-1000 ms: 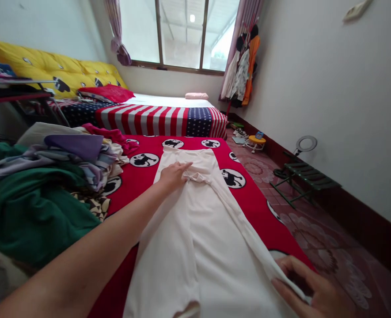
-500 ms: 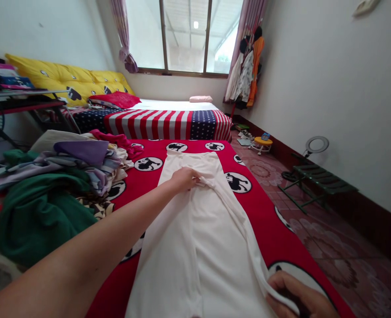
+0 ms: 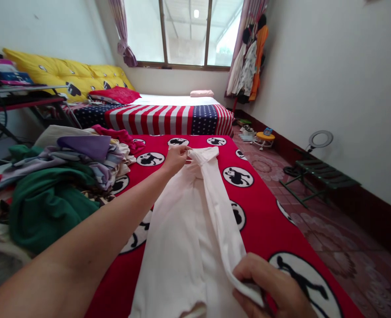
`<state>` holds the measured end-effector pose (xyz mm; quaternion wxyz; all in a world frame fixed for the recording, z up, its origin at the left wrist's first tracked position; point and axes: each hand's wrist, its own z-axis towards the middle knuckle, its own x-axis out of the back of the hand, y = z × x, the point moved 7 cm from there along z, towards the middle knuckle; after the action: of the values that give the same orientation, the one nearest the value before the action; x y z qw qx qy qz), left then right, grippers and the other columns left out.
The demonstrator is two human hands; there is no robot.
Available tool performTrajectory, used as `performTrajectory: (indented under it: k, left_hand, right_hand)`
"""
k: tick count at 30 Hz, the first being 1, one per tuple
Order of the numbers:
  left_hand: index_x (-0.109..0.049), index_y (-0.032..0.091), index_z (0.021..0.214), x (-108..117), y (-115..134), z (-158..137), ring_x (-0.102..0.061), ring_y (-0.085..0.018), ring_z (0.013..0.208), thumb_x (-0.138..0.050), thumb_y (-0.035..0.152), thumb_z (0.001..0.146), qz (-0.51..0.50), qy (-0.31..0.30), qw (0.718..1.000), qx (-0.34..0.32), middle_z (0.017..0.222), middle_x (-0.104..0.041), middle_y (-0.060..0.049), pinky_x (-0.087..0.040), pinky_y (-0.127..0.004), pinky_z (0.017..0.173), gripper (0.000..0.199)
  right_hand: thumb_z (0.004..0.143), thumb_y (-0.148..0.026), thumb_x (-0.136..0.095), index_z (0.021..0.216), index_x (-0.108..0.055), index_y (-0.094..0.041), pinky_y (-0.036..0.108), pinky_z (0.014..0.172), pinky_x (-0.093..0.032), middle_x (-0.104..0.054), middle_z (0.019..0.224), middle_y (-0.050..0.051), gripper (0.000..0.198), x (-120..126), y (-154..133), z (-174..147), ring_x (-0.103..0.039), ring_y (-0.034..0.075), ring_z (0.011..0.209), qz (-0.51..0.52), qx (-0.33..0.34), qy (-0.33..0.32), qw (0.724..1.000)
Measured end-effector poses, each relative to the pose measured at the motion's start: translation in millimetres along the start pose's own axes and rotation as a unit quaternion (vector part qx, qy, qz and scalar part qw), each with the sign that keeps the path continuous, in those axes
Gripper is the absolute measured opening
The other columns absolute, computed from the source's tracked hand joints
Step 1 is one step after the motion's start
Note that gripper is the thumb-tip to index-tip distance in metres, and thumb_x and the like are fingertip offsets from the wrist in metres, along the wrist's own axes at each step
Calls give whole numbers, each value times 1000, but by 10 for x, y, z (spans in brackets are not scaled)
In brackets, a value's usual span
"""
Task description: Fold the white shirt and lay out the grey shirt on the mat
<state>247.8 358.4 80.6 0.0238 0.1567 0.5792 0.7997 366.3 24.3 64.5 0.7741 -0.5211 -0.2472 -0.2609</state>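
A white garment (image 3: 175, 238) lies lengthwise on a red blanket (image 3: 264, 212) with black-and-white round figures. Its right side is lifted and partly turned over toward the middle. At the far end, my left hand (image 3: 178, 158) pinches the garment's upper edge. Closer to me, at the lower right, my right hand (image 3: 271, 282) grips the folded side edge between thumb and fingers. The garment's near end runs out of the bottom of the view, and I cannot tell its exact kind.
A heap of clothes (image 3: 59, 185), with a green piece in front, lies on the left. Behind stands a bed with a striped and starred cover (image 3: 155, 119). On the tiled floor at right are a green folding stool (image 3: 324, 174), a ring light (image 3: 321, 139) and a yellow stool (image 3: 264, 137).
My left hand has moved farther away toward the garment's top edge. My right hand has brought the right side edge leftward and over, baring more of the blanket at right.
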Motion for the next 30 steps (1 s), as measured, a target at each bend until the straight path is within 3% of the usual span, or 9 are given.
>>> performTrajectory:
  k: [4,7,10,13,17,21,24,26,30]
  left_hand:
    - [-67,12,89,128,-317,-160,-70,-17,72,-56,20,78,23,14,999,26,83,-71,-7,-60,-32,67,17]
    - [-68,12,88,221,-531,-296,-71,-20,74,-57,21,77,64,25,997,38,81,-72,-8,-59,-32,69,18]
    - [-68,13,90,291,-496,-440,-70,-22,84,-58,20,78,117,35,992,21,90,-72,-10,-58,-36,78,17]
    - [-67,16,102,244,-167,-665,-59,-26,113,-58,17,80,170,30,984,-45,120,-64,-12,-46,-41,101,23]
    - [-67,21,109,-188,308,-1132,-44,-24,131,-59,24,86,258,-119,941,-185,140,-50,-9,-36,-38,111,25]
    - [-65,25,118,-543,270,-1562,-40,-29,135,-63,40,85,327,-302,865,-231,144,-47,-10,-35,-43,111,36]
    - [-64,25,118,-485,129,-1660,-46,-26,132,-63,38,85,314,-317,871,-205,140,-52,-9,-36,-39,110,35]
    - [-64,25,117,-394,71,-1674,-46,-24,132,-62,37,85,297,-297,887,-191,141,-52,-8,-35,-37,110,34]
    - [-60,28,123,-343,13,-1718,-37,-28,138,-64,50,80,306,-295,888,-178,147,-45,-6,-25,-45,116,48]
  right_hand:
    - [89,-36,-53,102,-56,-22,17,49,-42,-59,82,1,19,-508,96,-50,-55,10,56,-24,52,-84,995]
    - [92,-55,-45,113,-54,-22,18,54,-47,-60,90,4,40,-750,122,-151,-60,13,64,-94,96,-96,986]
    - [99,-48,-27,113,-53,-20,19,55,-48,-60,86,5,41,-749,-23,-208,-62,14,67,-175,157,-25,972]
    - [101,-32,-22,104,-57,-18,21,54,-48,-63,81,6,38,-631,-263,-202,-61,15,63,-236,210,57,947]
    - [99,-20,-30,99,-60,-18,23,63,-51,-68,81,5,30,-646,-510,-145,-62,15,66,-245,264,39,932]
    - [101,-27,-32,96,-61,-21,20,62,-50,-70,84,2,30,-646,-550,-152,-61,12,64,-169,272,8,947]
    - [98,-29,-40,108,-60,-24,19,72,-52,-71,99,3,23,-374,-420,-187,-67,13,79,-107,231,2,967]
    - [93,-21,-47,110,-61,-23,21,80,-52,-70,104,7,22,-91,-220,-198,-67,15,91,-94,141,-8,985]
    - [88,-13,-48,91,-64,-22,24,79,-53,-68,95,6,18,359,157,-310,-66,17,90,-89,-42,-43,994]
